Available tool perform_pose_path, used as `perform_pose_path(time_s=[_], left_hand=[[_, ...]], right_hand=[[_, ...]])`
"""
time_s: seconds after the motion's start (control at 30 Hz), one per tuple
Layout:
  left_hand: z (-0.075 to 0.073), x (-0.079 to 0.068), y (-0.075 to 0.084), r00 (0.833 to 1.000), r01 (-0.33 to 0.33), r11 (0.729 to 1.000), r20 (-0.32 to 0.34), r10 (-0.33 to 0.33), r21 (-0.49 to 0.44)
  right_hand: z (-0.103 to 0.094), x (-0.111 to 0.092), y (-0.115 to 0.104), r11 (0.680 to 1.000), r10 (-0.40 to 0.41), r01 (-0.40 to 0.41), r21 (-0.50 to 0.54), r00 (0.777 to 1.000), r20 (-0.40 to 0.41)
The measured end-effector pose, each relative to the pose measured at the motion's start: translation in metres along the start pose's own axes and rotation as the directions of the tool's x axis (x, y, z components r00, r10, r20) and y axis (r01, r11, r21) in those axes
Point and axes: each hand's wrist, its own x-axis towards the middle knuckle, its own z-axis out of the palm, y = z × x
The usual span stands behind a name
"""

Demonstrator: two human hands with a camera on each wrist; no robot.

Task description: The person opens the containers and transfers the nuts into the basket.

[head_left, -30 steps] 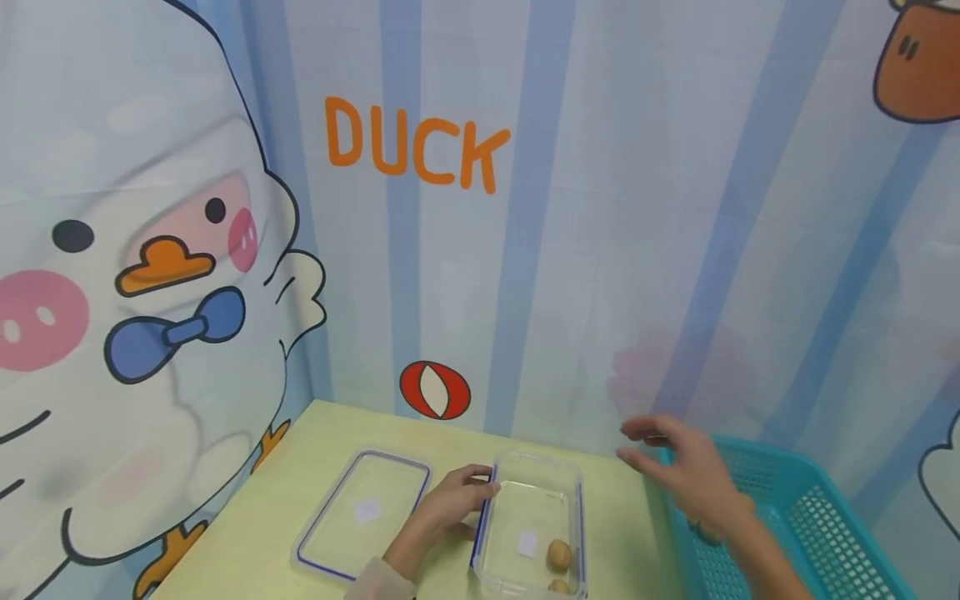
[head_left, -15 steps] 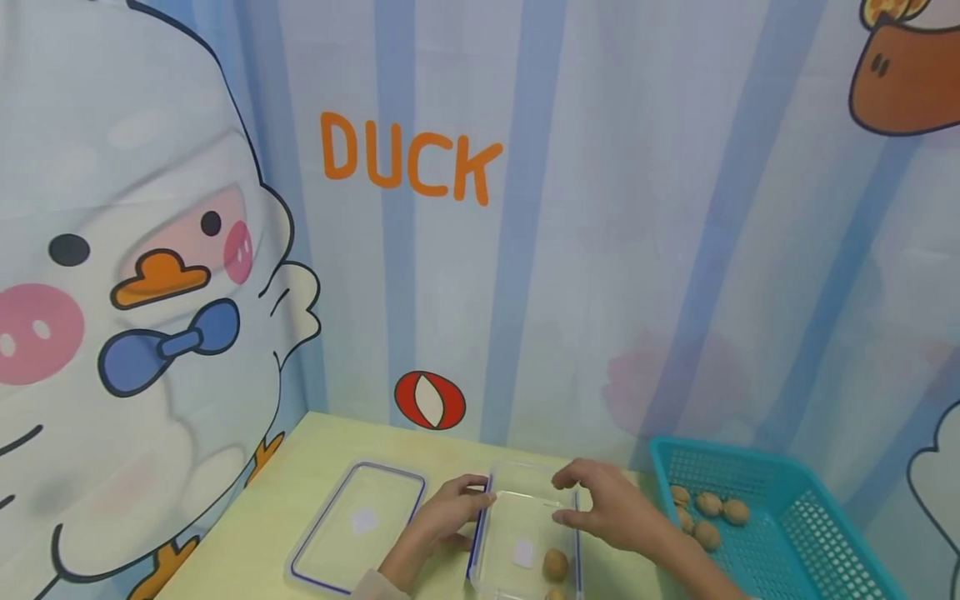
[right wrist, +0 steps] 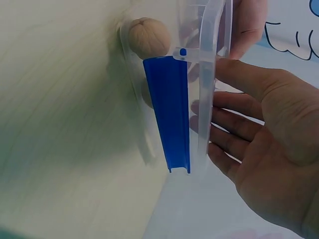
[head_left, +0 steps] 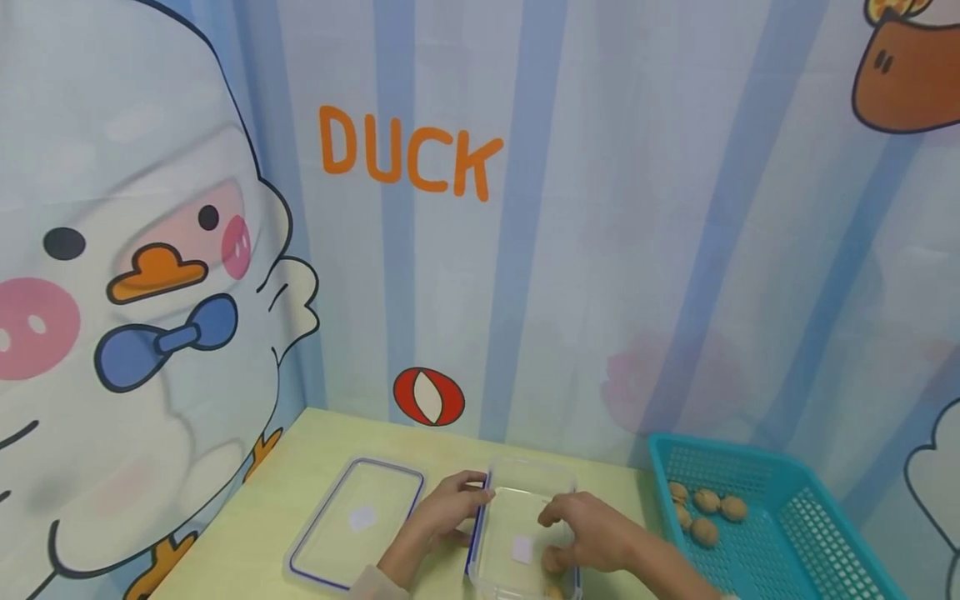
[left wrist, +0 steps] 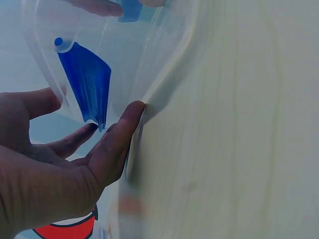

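Observation:
A clear plastic food container (head_left: 498, 521) with blue latches stands on the pale yellow table. My left hand (head_left: 450, 504) grips its left side; in the left wrist view, the fingers of the left hand (left wrist: 84, 154) lie along the wall and lower edge. My right hand (head_left: 592, 529) reaches over the right rim, fingers bent loosely into the container. In the right wrist view, the right hand (right wrist: 274, 119) shows no held thing. One walnut (right wrist: 149, 37) lies inside, and another walnut (right wrist: 147, 94) is partly hidden behind the blue latch (right wrist: 168, 114).
Left of the container lies its flat clear lid (head_left: 360, 533) with a blue seal. A turquoise basket (head_left: 795, 542) at the right holds several walnuts (head_left: 705, 532). Behind the table (head_left: 330, 429) hangs a striped curtain (head_left: 585, 250) with a duck print.
My right hand has moved left from over the basket to the container, then down into it. The left hand stays on the container. The walnuts in the basket have come into view.

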Motion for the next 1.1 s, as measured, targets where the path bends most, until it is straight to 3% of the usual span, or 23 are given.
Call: perform_pose_path(time_s=[0.47, 0.83, 1.1], left_hand=[[0.0, -0.001, -0.001, 1.0, -0.01, 1.0, 0.002, 0.01, -0.006], [-0.001, 0.0, -0.001, 1.0, -0.014, 1.0, 0.003, 0.014, -0.002], [-0.001, 0.0, -0.001, 1.0, -0.019, 1.0, 0.007, 0.019, -0.004]], right_hand=[[0.011, 0.003, -0.003, 0.992, -0.019, 0.022, -0.124, 1.0, 0.02], [0.018, 0.008, -0.003, 0.951, -0.07, 0.074, -0.301, 0.997, 0.025], [0.019, 0.008, -0.004, 0.95, -0.059, 0.067, -0.304, 0.998, 0.036]])
